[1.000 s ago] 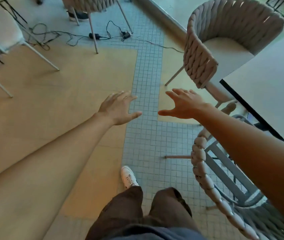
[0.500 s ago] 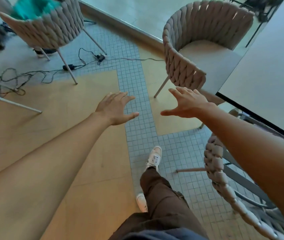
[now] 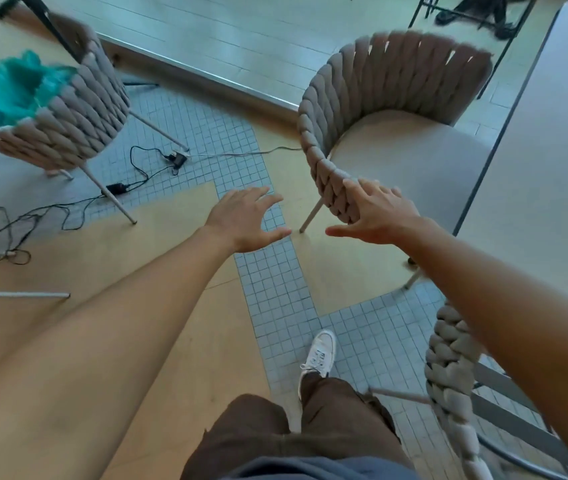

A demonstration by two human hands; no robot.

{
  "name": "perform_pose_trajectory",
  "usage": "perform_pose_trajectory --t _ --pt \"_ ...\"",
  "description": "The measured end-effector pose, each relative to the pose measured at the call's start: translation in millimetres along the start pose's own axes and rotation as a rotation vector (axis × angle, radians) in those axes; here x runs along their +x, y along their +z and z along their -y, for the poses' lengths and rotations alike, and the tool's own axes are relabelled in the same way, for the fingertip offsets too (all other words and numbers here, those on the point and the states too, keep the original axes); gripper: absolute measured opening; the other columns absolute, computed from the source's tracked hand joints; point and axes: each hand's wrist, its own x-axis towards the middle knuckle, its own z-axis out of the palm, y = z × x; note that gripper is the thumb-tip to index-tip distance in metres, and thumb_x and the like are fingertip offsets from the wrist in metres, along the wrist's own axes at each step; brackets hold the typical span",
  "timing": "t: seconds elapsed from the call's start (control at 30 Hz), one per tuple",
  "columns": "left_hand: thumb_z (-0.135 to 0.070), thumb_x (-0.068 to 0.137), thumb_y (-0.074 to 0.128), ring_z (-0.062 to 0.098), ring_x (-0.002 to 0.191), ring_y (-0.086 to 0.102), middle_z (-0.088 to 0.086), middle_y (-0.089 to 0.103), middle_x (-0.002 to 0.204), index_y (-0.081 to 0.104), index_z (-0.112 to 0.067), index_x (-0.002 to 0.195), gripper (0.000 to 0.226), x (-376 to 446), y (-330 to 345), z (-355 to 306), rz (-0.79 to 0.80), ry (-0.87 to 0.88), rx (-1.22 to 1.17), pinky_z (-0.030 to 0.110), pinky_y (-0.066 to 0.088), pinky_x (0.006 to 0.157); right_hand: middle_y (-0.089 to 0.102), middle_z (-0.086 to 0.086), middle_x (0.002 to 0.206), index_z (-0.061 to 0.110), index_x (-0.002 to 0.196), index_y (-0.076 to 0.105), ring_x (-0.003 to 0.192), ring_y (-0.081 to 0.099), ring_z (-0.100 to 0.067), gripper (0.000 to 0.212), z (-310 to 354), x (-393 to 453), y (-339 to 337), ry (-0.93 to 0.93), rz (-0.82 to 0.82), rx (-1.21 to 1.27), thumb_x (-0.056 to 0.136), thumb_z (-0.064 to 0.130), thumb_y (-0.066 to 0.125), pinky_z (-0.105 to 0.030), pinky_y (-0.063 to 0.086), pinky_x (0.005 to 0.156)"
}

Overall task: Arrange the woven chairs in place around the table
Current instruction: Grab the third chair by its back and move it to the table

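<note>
A: We are reaching both arms forward. Our right hand [image 3: 377, 216] is spread open, its fingers [image 3: 355, 188] lying on the near end of the woven back of the chair [image 3: 393, 98] straight ahead, not curled round it.

B: And our left hand [image 3: 246, 220] is hanging open over the floor [image 3: 102, 258], palm down, touching nothing, just left of that chair's front leg.

A: That chair is standing upright beside the desk [image 3: 549, 174], its seat reaching up to the desk's edge. We cannot tell whether the seat is going under it.

B: We are also seeing a second chair [image 3: 67, 129] well apart at the upper left, with a teal cloth [image 3: 12, 88] on it, and cables [image 3: 50, 213] trailing on the floor below it.

A: A third chair's rope rim [image 3: 448, 362] is showing at the lower right, under our right arm. Our white shoe [image 3: 320, 351] is standing on the tiled strip.
</note>
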Motion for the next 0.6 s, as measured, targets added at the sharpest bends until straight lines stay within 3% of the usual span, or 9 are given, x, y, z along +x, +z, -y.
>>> perform_pose_trajectory --t 0.13,0.6 --pt "-0.081 0.087 0.042 0.022 0.15 0.031 0.002 0.036 0.163 0.038 -0.033 0.153 0.083 47 -14 1 -0.025 0.074 0.012 0.048 0.024 0.122 0.043 -0.004 0.151 0.035 0.155 0.021 0.135 0.042 -0.028 0.109 -11 25 -5 0.035 -0.019 0.042 0.069 0.095 0.051 -0.05 0.035 0.111" --pt "-0.081 0.085 0.041 0.025 0.143 0.039 0.003 0.042 0.158 0.041 -0.029 0.152 0.084 223 -26 43 0.019 0.457 0.118 0.047 0.034 0.117 0.021 -0.01 0.168 0.025 0.161 0.014 0.153 0.022 -0.031 0.115 -8 130 10 0.281 0.041 0.135 0.074 0.093 0.048 -0.055 0.018 0.122"
